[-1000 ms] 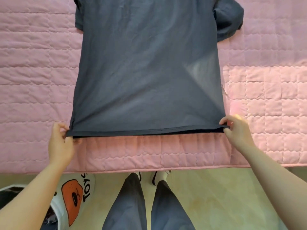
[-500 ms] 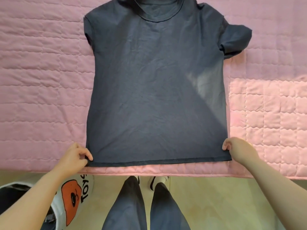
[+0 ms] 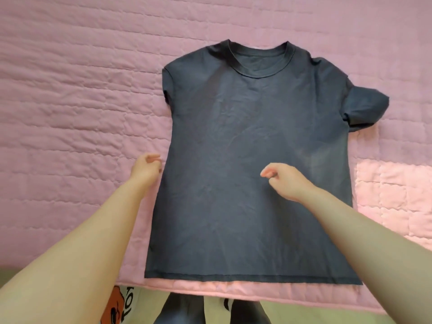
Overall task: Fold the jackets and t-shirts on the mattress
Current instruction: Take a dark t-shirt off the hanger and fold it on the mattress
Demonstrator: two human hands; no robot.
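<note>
Head view, looking down on a dark t-shirt (image 3: 254, 206) spread flat on the pink mattress (image 3: 70, 101). Front up, with the neck (image 3: 259, 66) at the far end and the hem (image 3: 245, 275) near the close edge of the mattress. Mostly smooth, with a few small wrinkles. Right sleeve (image 3: 367, 106) sticking out and a bit crumpled. Left sleeve (image 3: 167, 87) pulled in close to the side. No fold made yet.

Left hand (image 3: 147, 168) just beside the left side of the t-shirt, fingers curled in, holding nothing. Right hand (image 3: 284, 181) above the middle of the t-shirt, fingers curled in too, thumb close to the first finger, holding nothing.

So only the laying-out done, by the look of it. Likely left to do for this t-shirt: bringing the sides and sleeves in, then folding the hem up toward the neck. No jackets or other t-shirts in sight, so no way to tell the count of finished or waiting ones.

Below the mattress, legs (image 3: 182, 312) and a bag (image 3: 121, 305) with an orange picture.
</note>
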